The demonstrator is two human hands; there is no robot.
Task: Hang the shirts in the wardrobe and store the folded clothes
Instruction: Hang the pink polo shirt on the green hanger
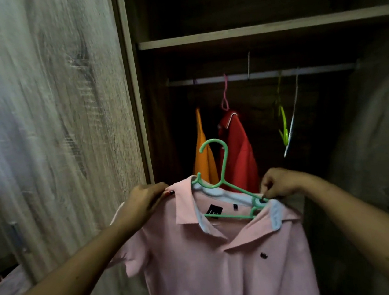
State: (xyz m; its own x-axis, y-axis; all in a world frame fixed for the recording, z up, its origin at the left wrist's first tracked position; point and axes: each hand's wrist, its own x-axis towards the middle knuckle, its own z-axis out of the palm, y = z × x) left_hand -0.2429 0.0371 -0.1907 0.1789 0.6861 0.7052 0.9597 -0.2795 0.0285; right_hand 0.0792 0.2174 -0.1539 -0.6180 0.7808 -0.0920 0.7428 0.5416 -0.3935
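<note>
I hold a pink polo shirt (217, 262) up in front of the open wardrobe. A green plastic hanger (224, 180) sits inside its collar, hook pointing up. My left hand (143, 200) grips the shirt's left shoulder by the collar. My right hand (281, 183) pinches the hanger's right arm together with the collar edge. Behind, an orange shirt (204, 156) and a red shirt (238, 151) hang from the metal rail (263, 74).
The wardrobe door (47, 131) stands open at the left. A shelf (269, 29) runs above the rail. An empty yellow-green hanger (283, 124) and a pale one (292, 115) hang at the rail's right. The space below them is dark.
</note>
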